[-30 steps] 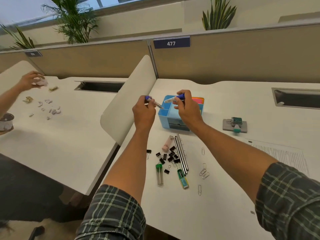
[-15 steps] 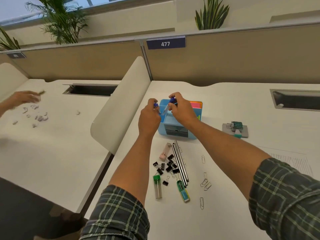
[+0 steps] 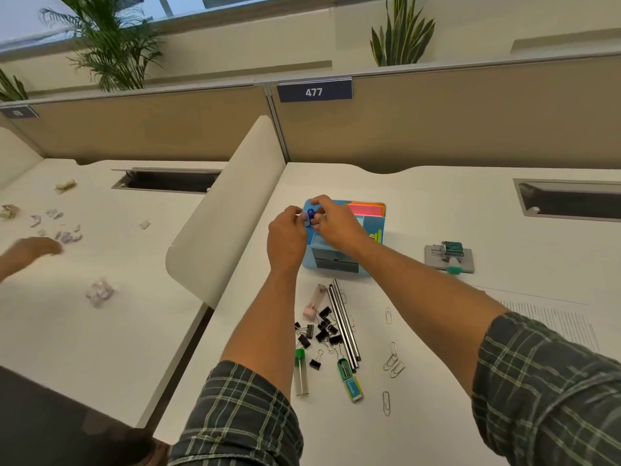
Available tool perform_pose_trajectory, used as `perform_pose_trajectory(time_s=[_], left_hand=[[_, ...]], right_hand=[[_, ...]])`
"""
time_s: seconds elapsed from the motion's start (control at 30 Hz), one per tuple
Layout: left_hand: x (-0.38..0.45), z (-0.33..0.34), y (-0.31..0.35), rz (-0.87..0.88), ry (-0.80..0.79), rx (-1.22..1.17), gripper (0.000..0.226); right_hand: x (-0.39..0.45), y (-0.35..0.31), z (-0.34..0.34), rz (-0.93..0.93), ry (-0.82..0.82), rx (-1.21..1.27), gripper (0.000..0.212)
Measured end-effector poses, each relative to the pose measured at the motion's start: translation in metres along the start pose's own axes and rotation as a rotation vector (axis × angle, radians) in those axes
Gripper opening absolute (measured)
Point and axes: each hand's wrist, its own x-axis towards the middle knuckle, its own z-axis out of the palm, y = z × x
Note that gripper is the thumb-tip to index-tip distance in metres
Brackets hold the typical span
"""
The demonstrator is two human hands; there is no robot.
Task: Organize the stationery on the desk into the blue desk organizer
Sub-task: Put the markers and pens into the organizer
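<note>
Since the frame a second ago both hands have drawn together: then each held a blue-capped pen apart from the other, and now the left hand (image 3: 287, 235) and right hand (image 3: 331, 227) meet over the back left corner of the blue desk organizer (image 3: 339, 260), fingers curled and pinched on the blue-capped pens (image 3: 309, 216), whose caps show just between the two sets of fingertips; how many pens each hand holds I cannot tell. The view has also tipped lower, and on the neighbouring desk another person's hand (image 3: 37, 247) has dropped nearer the camera. Just beyond the right fingers, pink and orange sticky notes (image 3: 366, 209) stand in the organizer's rear compartment. Nearer the camera than the wrists lie black binder clips (image 3: 324, 326), long black pencils (image 3: 344, 326), a green-capped lead tube (image 3: 301, 371), a green eraser case (image 3: 349, 378) and loose paper clips (image 3: 393, 363). A grey hole punch (image 3: 448, 255) sits right of the right hand; its printing is too small to read. The partition sign (image 3: 314, 92) reads "477".
</note>
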Motion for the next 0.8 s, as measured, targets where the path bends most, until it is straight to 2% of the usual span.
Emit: perform_pose_trajectory(time_s=[0.13, 0.23, 0.33, 0.5, 0.63, 0.8], left_hand=[[-0.004, 0.002, 0.001, -0.044, -0.011, -0.058, 0.017], [-0.012, 0.003, 0.004, -0.012, -0.063, -0.043, 0.024], [-0.020, 0.000, 0.007, -0.012, -0.081, -0.005, 0.030], [-0.036, -0.010, 0.003, 0.075, -0.117, 0.135, 0.010], [-0.055, -0.026, -0.008, 0.092, -0.212, 0.272, 0.007], [-0.084, -0.044, -0.025, -0.017, -0.509, 0.478, 0.035]], right_hand=[[-0.007, -0.001, -0.004, -0.030, -0.030, -0.052, 0.036], [-0.015, 0.004, -0.006, -0.053, -0.040, -0.147, 0.039], [-0.026, 0.010, -0.009, -0.054, 0.018, -0.164, 0.039], [-0.052, 0.030, -0.017, -0.113, 0.104, -0.194, 0.022], [-0.085, 0.042, -0.017, -0.145, 0.064, -0.209, 0.010], [-0.123, 0.046, 0.000, -0.156, -0.154, -0.316, 0.019]])
